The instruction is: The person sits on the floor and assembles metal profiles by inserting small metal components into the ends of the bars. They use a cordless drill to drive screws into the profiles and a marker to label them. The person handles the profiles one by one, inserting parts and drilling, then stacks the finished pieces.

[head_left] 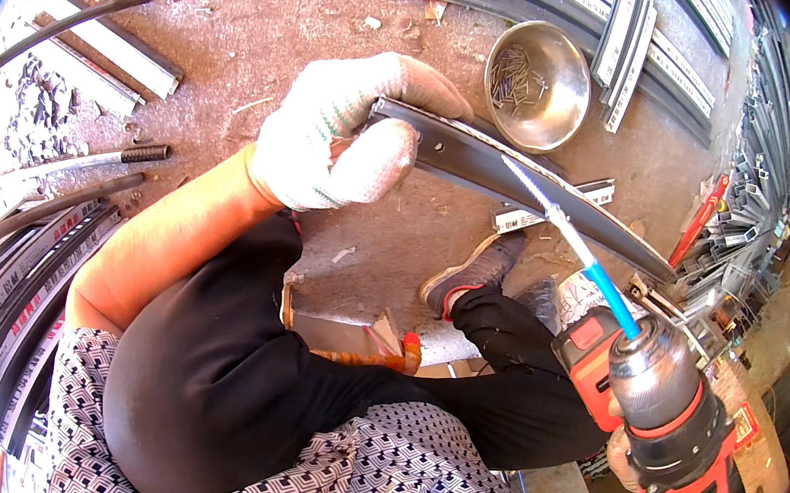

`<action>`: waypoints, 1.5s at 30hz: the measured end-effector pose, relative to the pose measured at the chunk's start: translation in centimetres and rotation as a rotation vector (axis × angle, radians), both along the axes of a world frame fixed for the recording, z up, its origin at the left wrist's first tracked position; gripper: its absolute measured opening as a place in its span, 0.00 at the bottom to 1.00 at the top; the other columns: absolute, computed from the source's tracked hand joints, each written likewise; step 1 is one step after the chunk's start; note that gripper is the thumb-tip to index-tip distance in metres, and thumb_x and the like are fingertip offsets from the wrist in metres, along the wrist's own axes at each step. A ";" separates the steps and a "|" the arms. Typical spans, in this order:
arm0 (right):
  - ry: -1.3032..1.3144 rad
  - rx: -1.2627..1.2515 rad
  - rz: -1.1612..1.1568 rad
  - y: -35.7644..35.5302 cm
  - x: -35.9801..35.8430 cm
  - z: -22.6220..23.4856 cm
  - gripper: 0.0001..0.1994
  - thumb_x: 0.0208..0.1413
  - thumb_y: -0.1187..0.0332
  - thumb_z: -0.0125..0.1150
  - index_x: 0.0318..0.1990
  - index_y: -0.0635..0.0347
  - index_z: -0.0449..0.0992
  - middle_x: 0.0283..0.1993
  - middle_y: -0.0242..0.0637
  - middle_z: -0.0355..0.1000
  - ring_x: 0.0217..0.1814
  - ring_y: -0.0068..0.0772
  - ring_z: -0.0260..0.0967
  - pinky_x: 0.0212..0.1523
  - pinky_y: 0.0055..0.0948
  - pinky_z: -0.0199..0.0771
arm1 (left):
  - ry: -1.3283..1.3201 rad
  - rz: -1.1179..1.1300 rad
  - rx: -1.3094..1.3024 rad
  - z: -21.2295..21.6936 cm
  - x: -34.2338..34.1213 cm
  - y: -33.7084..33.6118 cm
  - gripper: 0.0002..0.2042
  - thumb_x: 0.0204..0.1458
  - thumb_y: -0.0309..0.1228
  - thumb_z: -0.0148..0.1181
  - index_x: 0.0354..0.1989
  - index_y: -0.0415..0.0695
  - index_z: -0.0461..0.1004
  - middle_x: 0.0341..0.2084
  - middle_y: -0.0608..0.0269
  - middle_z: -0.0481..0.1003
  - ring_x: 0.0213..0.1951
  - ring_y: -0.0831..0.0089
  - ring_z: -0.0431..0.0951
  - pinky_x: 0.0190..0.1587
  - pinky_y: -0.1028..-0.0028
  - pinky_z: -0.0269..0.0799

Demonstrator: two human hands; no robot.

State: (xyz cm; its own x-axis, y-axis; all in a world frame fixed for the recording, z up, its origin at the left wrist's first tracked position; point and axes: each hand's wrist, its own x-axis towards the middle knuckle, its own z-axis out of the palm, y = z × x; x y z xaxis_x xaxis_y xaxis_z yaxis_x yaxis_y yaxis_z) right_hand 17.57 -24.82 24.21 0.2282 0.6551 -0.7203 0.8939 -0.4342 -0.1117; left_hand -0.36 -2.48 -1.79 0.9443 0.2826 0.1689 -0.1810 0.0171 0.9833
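In the head view, the drill (678,445), red and black with a metal chuck, loomed nearest the camera at the lower right of the frame. The right hand (624,460) grasped it, mostly hidden behind the body, with only some fingers showing. From the chuck a long bit (575,242), blue at its base and silver beyond, pointed up and to the left. Its tip overlapped the strip (471,165); whether it touched could not be told.

That dark grey strip slanted from the centre top down to the right of centre, a small hole near its left end. The left hand (343,145), in a white glove, pinched that end, thumb below and fingers above.

At the lower edge came the patterned shirt (407,458), with black trousers (219,373) above it and a dark shoe (471,275) right of centre. Just beyond the strip, at upper centre right, a metal bowl (565,104) stood on the floor (245,17), screws (515,81) gathered in its left part. Labelled bars (546,12) lay at the top, more rails (15,326) were stacked at lower left, and metal profiles (765,166) were heaped along the right side.
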 end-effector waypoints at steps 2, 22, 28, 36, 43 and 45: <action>-0.027 0.033 0.056 1.2 0.0 -0.1 0.17 0.52 0.60 0.57 0.46 0.59 0.75 0.39 0.36 0.74 0.41 0.38 0.74 0.44 0.37 0.73 | 0.015 -0.015 -0.019 -0.1 0.0 -0.1 0.30 0.64 0.53 0.49 0.51 0.32 0.74 0.48 0.41 0.78 0.49 0.57 0.81 0.54 0.62 0.76; -0.068 0.112 0.212 5.2 -0.2 0.6 0.17 0.50 0.61 0.59 0.46 0.59 0.75 0.39 0.36 0.74 0.42 0.38 0.73 0.46 0.37 0.73 | 0.019 -0.020 -0.047 0.1 0.0 0.0 0.24 0.63 0.45 0.51 0.51 0.33 0.74 0.48 0.45 0.79 0.49 0.60 0.81 0.55 0.63 0.75; -0.077 0.121 0.229 5.9 -0.3 1.1 0.17 0.50 0.61 0.59 0.46 0.59 0.75 0.40 0.36 0.74 0.43 0.38 0.73 0.46 0.37 0.73 | 0.011 -0.018 -0.031 0.1 0.1 0.0 0.21 0.62 0.41 0.50 0.51 0.33 0.74 0.48 0.45 0.79 0.49 0.60 0.81 0.55 0.64 0.76; -0.083 0.134 0.281 7.2 -0.4 1.5 0.17 0.50 0.62 0.60 0.46 0.59 0.75 0.40 0.36 0.74 0.43 0.39 0.73 0.47 0.37 0.72 | 0.044 -0.007 0.026 0.1 -0.1 0.1 0.20 0.59 0.39 0.52 0.50 0.35 0.75 0.45 0.46 0.80 0.46 0.57 0.83 0.52 0.63 0.77; -0.101 0.139 0.350 8.7 -0.7 2.2 0.17 0.49 0.62 0.61 0.46 0.59 0.76 0.40 0.36 0.74 0.43 0.39 0.73 0.47 0.37 0.72 | 0.012 0.033 0.087 -0.1 0.0 0.0 0.20 0.60 0.44 0.56 0.49 0.39 0.76 0.41 0.51 0.81 0.41 0.58 0.84 0.48 0.65 0.79; -0.106 0.141 0.371 9.1 -0.8 2.3 0.17 0.49 0.62 0.61 0.46 0.59 0.76 0.40 0.36 0.74 0.43 0.39 0.73 0.47 0.37 0.72 | -0.021 0.056 0.110 -0.2 0.1 0.0 0.19 0.59 0.43 0.57 0.48 0.39 0.77 0.37 0.53 0.81 0.38 0.60 0.84 0.45 0.66 0.79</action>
State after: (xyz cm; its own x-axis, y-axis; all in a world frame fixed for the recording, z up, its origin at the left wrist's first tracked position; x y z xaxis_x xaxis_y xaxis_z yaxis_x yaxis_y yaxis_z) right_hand 16.72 -15.75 26.53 0.0258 0.7978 -0.6024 0.9967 -0.0669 -0.0459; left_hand -0.30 -2.51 -2.02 0.9233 0.3138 0.2215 -0.1993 -0.1015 0.9747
